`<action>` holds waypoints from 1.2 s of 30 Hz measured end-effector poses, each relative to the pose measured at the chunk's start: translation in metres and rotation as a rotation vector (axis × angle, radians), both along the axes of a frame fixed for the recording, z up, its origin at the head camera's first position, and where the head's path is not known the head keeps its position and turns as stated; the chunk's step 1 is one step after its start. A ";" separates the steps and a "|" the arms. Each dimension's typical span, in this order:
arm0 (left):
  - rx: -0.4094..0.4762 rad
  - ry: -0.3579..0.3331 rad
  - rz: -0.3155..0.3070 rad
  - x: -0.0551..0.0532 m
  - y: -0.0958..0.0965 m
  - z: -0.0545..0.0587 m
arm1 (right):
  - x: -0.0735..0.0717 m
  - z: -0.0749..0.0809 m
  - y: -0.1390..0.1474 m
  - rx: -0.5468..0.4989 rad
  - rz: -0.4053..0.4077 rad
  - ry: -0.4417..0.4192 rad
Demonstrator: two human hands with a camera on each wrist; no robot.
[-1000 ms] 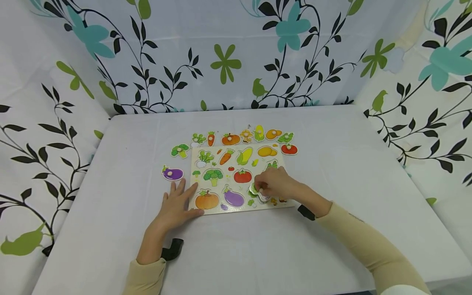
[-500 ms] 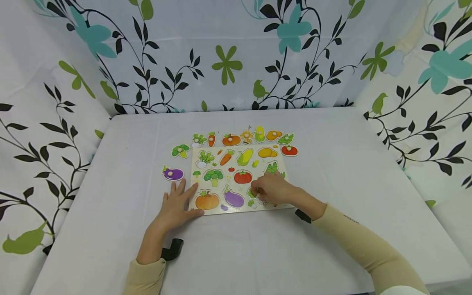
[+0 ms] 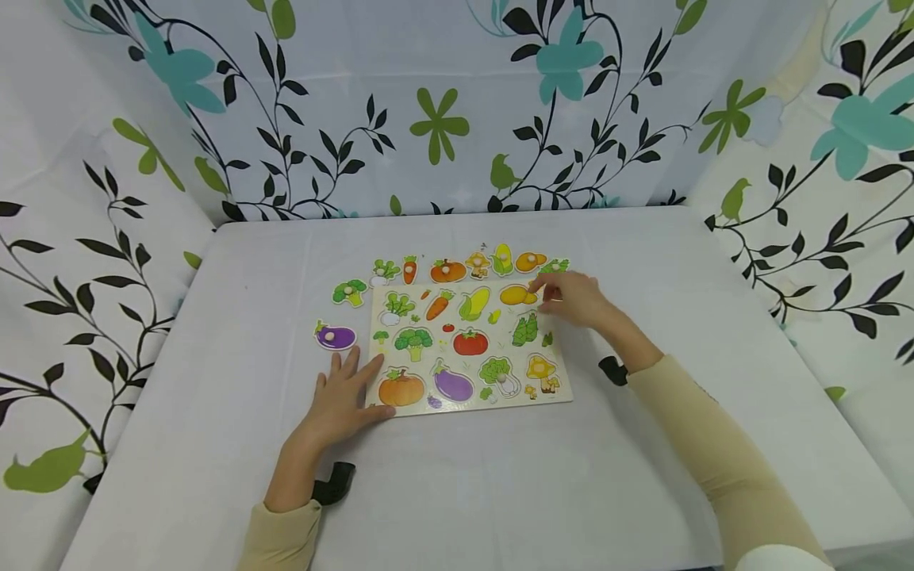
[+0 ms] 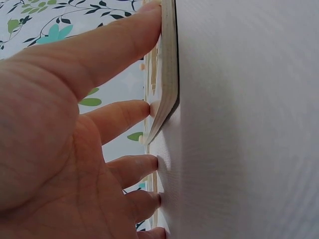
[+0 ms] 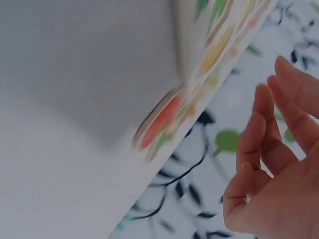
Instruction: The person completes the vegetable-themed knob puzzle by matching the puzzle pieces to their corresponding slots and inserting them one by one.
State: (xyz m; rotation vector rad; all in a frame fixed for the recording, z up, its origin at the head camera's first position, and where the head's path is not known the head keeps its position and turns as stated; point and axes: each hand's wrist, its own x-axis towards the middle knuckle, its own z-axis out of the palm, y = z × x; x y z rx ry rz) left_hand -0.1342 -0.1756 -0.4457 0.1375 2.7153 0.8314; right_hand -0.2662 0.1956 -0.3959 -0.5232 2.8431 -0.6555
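A wooden vegetable puzzle board lies on the white-covered table. My left hand rests at its near left corner, fingers spread; in the left wrist view the thumb lies over the board's edge. My right hand hovers at the far right corner, fingers loosely bent with nothing between them. Below it in the head view the tomato piece is hidden; the right wrist view shows that red piece beside the board. A leafy green cabbage piece with a knob sits in its recess.
An eggplant piece and a broccoli piece lie left of the board. Along its far edge stand a carrot, a pumpkin, a mushroom, a corn piece and others. Patterned cloth surrounds the table.
My right hand has let go of the cabbage piece at the near right recess and moved away to the board's far right corner. My left hand has stayed in place.
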 end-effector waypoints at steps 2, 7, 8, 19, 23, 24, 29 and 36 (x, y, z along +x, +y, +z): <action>0.004 0.000 0.001 0.000 0.000 0.000 | -0.015 -0.001 0.013 -0.027 -0.086 -0.002; 0.006 0.006 0.002 -0.001 -0.001 -0.001 | -0.041 -0.012 0.033 -0.026 -0.219 -0.088; 0.006 0.007 0.002 -0.001 -0.001 -0.002 | -0.044 -0.014 0.035 -0.014 -0.230 -0.106; 0.011 0.016 -0.003 -0.001 -0.001 -0.001 | -0.058 -0.035 0.039 -0.090 -0.290 -0.242; 0.012 0.010 0.002 -0.001 -0.001 0.000 | -0.058 -0.035 0.038 -0.097 -0.314 -0.251; 0.011 0.007 0.003 -0.001 -0.001 0.000 | -0.058 -0.035 0.037 -0.097 -0.318 -0.251; 0.014 0.005 0.001 0.000 -0.002 -0.001 | -0.055 -0.034 0.038 -0.111 -0.336 -0.202; 0.008 0.009 0.003 0.000 0.000 -0.001 | -0.039 -0.024 0.014 -0.146 -0.266 -0.131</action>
